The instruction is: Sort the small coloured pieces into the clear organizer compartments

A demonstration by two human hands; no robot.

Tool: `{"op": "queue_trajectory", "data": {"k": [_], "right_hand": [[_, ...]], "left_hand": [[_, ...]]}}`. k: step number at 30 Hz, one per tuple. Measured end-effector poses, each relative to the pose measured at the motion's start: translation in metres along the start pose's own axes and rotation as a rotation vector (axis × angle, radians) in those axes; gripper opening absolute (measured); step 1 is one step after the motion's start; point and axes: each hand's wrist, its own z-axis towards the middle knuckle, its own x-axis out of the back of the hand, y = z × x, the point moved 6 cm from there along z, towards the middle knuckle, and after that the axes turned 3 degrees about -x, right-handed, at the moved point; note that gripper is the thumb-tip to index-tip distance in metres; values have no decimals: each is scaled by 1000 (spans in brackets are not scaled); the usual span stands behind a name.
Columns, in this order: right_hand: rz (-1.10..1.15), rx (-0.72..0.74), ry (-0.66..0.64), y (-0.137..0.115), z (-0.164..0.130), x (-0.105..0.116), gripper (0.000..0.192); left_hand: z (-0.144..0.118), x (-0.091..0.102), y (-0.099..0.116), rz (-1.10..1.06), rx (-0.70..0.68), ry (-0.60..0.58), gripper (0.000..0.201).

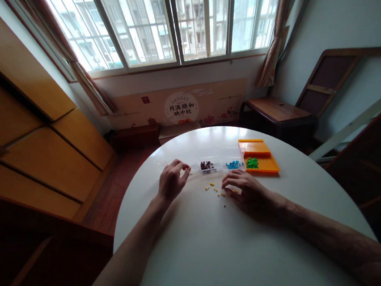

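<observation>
While the right hand point(243, 187) curls loosely at the edge of the loose yellow bits point(211, 184), which lie mostly between the hands on the desk point(201, 250), the left hand point(172, 180) has thumb and fingers nearly together by the clear box point(211, 170). Can't make out whether either's gripping anything. Brown bits point(206, 165) sit between and beyond the hands, blue bits point(233, 165) just past the right. Looks like colour sorting, yellow's turn; next move probably wants a light fingertip pinch, since they're tiny.
</observation>
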Motion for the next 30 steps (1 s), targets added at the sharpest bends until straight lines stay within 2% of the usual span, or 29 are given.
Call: {"op": "queue_trajectory", "data": {"k": [4,12,15,20,25,30], "right_hand": [[-2,13,2,5,-2,-3,10],[-1,5,-5,2,-1,0,9],[1,4,3,-2,1,3,9],[9,17,-29,-9,4,6,6],[42,67,-56,-9,3,4,9],[65,54,-87,-7,1,2,11]], "left_hand": [[-2,0,-16,48,82,17,16],[-2,-1,-8,31,70,19,15],[-3,-5,8,-64,-25,-31,16],[-11,-19,49,-262,-260,-169,14],[-18,-24,77,-407,-355,-271,17],[-22,-27,95,-468,-438,-326,18]]}}
